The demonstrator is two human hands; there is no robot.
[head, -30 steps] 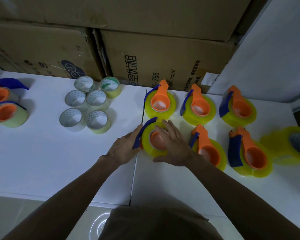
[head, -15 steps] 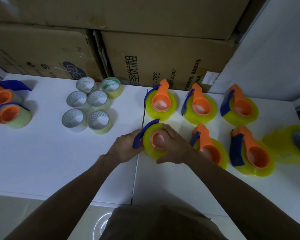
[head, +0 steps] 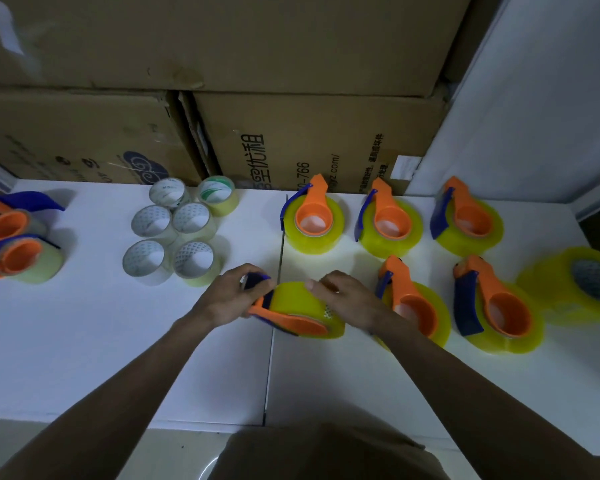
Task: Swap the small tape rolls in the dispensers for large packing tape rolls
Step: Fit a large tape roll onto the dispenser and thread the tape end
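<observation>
At nine o'clock on the white tabletop (head: 84, 341) lie two dispensers (head: 13, 245) with small pale rolls in them, apparently not yet swapped. Toward eleven o'clock sits a cluster of six small rolls (head: 179, 230), loose and standing on end, some touching one another.

Just below centre, the left hand (head: 227, 297) grips the blue-and-orange end of the dispenser (head: 288, 318) being worked on, fingers curled round its blue guard. That dispenser is tilted on edge with a large yellow roll (head: 298, 299) already on its orange hub. The right hand (head: 347, 294) lies over the far side of the roll, fingers bent onto it; whether it pinches the tape end I cannot tell.

From twelve to three o'clock, five loaded dispensers (head: 390, 220) lie flat in two rows, each carrying a large yellow roll. At three o'clock one spare large roll (head: 579, 282) lies loose near the edge. Cardboard boxes (head: 291, 133) stand stacked behind.

The step in hand looks like seating the large roll and dressing its free end through the cutter. Next, the hands probably need to lay this dispenser down in the gap at six o'clock of the upper row, then reach to nine o'clock for one with a small roll.
</observation>
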